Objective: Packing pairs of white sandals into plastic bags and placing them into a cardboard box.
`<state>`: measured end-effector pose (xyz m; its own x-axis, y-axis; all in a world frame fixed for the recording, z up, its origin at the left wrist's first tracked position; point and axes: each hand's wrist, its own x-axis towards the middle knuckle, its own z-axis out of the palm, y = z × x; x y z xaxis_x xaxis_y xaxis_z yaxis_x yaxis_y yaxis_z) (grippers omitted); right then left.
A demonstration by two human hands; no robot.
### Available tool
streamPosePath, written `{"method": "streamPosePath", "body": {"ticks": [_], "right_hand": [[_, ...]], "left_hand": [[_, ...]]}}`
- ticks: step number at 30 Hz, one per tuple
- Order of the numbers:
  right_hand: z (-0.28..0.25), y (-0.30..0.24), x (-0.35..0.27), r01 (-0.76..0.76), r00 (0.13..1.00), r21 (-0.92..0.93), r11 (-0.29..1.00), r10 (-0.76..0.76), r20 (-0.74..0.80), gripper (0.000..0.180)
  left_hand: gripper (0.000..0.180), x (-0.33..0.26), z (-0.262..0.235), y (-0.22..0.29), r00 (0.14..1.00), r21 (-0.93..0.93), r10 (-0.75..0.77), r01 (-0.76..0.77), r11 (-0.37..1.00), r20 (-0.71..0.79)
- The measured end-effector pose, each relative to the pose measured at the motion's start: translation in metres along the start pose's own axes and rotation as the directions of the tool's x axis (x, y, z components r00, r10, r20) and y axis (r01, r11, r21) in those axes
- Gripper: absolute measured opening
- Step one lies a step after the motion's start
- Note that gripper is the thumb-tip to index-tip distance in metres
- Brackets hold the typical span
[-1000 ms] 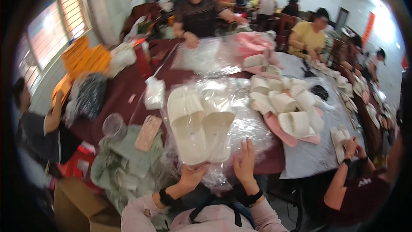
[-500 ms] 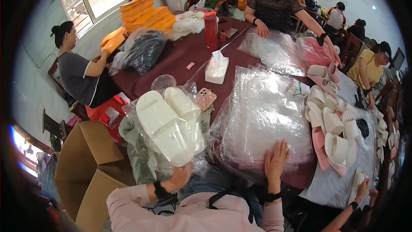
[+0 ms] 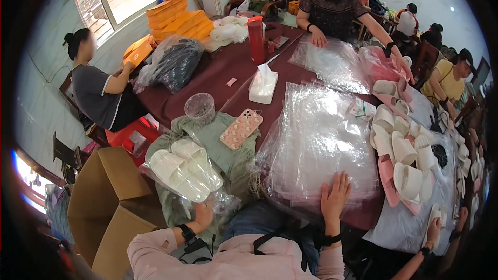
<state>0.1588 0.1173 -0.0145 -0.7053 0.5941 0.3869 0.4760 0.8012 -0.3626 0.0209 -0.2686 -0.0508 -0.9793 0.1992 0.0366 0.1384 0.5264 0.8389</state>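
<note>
A pair of white slippers [image 3: 188, 172] lies inside a clear plastic bag [image 3: 224, 203], over a grey-green cloth [image 3: 207, 134] at the table's left near edge. My left hand [image 3: 202, 215] is closed on the near end of that bag, by the slippers' heels; its fingertips are partly hidden. On the near right part of a stack of clear plastic bags [image 3: 316, 140] my right hand [image 3: 336, 196] rests flat, fingers stretched out. A phone in a pink patterned case [image 3: 241, 128] and a round clear tub [image 3: 199, 108] sit on the cloth.
An open cardboard box [image 3: 111, 197] stands at the left. White and pink slippers [image 3: 404, 155] pile up to the right. A tissue pack [image 3: 263, 84] and a red bottle [image 3: 256, 41] are mid-table. One person touches bags across the table; another handles orange packaging [image 3: 137, 52].
The bagged slippers have come lower and nearer to me, held in my left hand, uncovering the phone and cloth. My right hand has stayed on the stack.
</note>
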Motion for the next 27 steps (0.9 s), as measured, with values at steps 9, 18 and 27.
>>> {"method": "streamPosePath", "body": {"ticks": [9,18,27], "right_hand": [[0.0,-0.008,0.002,0.008,1.0,0.007,1.0,-0.008,0.001,0.053],[0.013,0.002,-0.003,-0.01,1.0,-0.056,0.998,0.01,-0.005,0.054],[0.008,-0.002,-0.004,-0.03,0.999,-0.024,0.999,0.029,-0.036,0.053]], "left_hand": [[0.017,0.03,0.031,-0.118,0.819,0.512,0.036,-0.392,0.765,0.573],[0.032,0.146,-0.002,-0.089,0.904,0.654,-0.08,-0.241,0.717,0.421],[0.054,0.195,-0.033,-0.062,0.79,0.856,-0.453,-0.17,0.487,0.414]]}}
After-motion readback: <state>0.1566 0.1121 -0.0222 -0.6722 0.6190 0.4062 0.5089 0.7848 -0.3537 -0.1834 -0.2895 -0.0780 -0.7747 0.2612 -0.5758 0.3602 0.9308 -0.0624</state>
